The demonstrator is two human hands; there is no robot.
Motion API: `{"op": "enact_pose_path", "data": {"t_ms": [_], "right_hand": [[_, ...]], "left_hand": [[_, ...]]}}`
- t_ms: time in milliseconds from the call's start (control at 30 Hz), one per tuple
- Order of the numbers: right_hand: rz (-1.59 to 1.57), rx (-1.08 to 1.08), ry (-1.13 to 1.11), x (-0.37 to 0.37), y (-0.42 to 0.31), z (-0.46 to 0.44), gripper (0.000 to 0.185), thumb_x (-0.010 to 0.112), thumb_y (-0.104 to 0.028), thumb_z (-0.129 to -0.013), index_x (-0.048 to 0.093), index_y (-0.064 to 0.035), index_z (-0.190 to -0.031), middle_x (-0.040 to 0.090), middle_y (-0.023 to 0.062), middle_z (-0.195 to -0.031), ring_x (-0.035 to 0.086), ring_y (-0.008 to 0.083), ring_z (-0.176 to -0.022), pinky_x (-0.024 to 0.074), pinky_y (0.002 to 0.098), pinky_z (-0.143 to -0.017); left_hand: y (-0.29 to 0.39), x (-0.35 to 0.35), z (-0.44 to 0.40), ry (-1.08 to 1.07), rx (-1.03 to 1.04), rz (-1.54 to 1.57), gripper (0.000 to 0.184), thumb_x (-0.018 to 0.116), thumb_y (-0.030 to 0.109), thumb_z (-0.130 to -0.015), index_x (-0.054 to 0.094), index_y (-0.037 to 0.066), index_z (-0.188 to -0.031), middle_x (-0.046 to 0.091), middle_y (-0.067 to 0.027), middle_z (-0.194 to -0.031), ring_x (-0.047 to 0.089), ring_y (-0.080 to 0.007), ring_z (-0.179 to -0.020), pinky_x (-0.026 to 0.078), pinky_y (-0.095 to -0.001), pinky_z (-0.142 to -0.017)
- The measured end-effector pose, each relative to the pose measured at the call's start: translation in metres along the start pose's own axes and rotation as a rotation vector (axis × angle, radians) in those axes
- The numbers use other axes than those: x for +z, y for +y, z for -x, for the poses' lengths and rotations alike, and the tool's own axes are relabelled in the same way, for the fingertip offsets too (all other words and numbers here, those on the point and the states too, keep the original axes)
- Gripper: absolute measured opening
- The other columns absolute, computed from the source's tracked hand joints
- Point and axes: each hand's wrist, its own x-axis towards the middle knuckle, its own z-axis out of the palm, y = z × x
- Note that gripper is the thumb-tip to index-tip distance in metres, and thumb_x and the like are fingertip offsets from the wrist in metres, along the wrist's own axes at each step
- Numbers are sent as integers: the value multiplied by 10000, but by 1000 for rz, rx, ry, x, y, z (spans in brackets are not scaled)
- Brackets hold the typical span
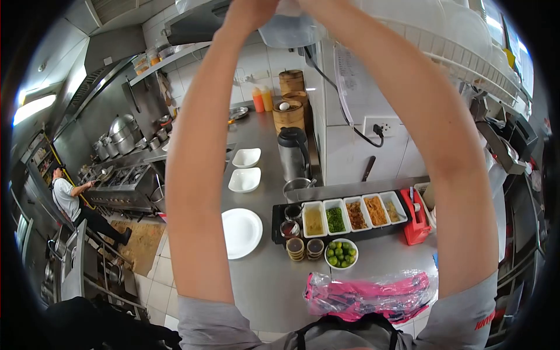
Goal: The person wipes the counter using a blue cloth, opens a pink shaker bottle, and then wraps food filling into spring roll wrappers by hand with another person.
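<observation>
Both my arms reach up to the top edge of the view. My left hand (252,11) is closed at the left side of a clear plastic container (287,31). At its right side is my right hand (319,6), mostly cut off by the frame. The container is held between them, high above the counter; its upper part and most of my fingers are out of view. Beside it, to the right, is a white wire rack (449,49) with translucent containers.
Below is a steel counter (262,286) with a white plate (242,233), two white bowls (245,180), a thermal jug (293,153), a topping tray (373,233), a bowl of limes (342,254) and a pink plastic-wrapped package (367,294). Another person (73,195) stands at the stove, far left.
</observation>
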Motion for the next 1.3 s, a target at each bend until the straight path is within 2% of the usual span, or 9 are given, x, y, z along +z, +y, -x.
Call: {"op": "enact_pose_path", "data": {"t_ms": [200,400,467,500,567,733,933,1200,1300], "right_hand": [[181,0,-430,-38,-19,18,750,512,-116,-831,55,-56,-1423,390,317,-1271,467,406,-1139,395,446,-952],[653,-723,-149,-60,-27,39,632,512,-143,-838,223,-131,-1400,218,261,-1418,206,384,-1324,237,439,-1072],[229,-737,-306,-123,-53,80,665,531,-187,-841,195,-180,-1415,240,191,-1439,200,406,-1327,209,424,-1092],[446,-620,-637,-158,-72,101,398,657,-84,-736,508,-5,-1096,581,152,-975,598,276,-817,482,358,-641],[40,-670,-532,-251,-69,159,309,678,-143,-726,624,-65,-1021,603,106,-1071,540,358,-1038,410,414,-885],[82,39,-1293,-449,10,275,433,791,-329,-624,638,-86,-948,634,75,-924,599,266,-918,456,391,-820],[812,134,-1631,-593,43,397,884,775,-425,-585,399,-91,-1312,475,146,-1242,396,291,-1206,310,441,-995],[287,737,-1336,-625,40,429,302,617,-79,-677,575,1,-966,514,155,-962,504,306,-958,406,382,-845],[-256,1025,-1053,-596,8,403,281,550,-92,-773,549,7,-1036,526,135,-1070,527,264,-1010,422,354,-850]], "left_hand": [[-96,42,-53,-465,301,-376,286,444,202,-836,603,19,-988,602,-275,-941,585,-416,-914,450,-441,-796],[18,-10,13,144,-155,-361,322,391,235,-873,628,17,-885,614,-262,-920,623,-364,-863,452,-478,-777],[33,-31,60,290,-79,330,359,542,332,-838,630,47,-1039,655,-193,-937,644,-287,-884,415,-453,-877],[50,-47,90,329,-9,242,163,544,139,-829,630,63,-945,625,-74,-866,582,-210,-747,439,-286,-708],[82,-68,162,343,46,373,204,477,85,-884,617,-7,-1003,657,-82,-877,564,-119,-697,447,-269,-651],[152,-91,332,-280,-115,1056,225,496,75,-812,633,-86,-889,654,-140,-730,633,-222,-679,491,-333,-658],[246,-36,449,-1185,-325,1059,454,596,337,-815,549,55,-1168,541,-154,-1187,459,-342,-1160,345,-436,-970],[310,-6,511,-1494,-159,637,1100,661,582,-682,50,64,-1436,187,-229,-1439,153,-383,-1348,140,-498,-1084],[343,-17,507,-1374,-863,1228,1283,779,503,-583,-89,76,-1426,171,-251,-1441,108,-372,-1365,140,-494,-1088]]}}
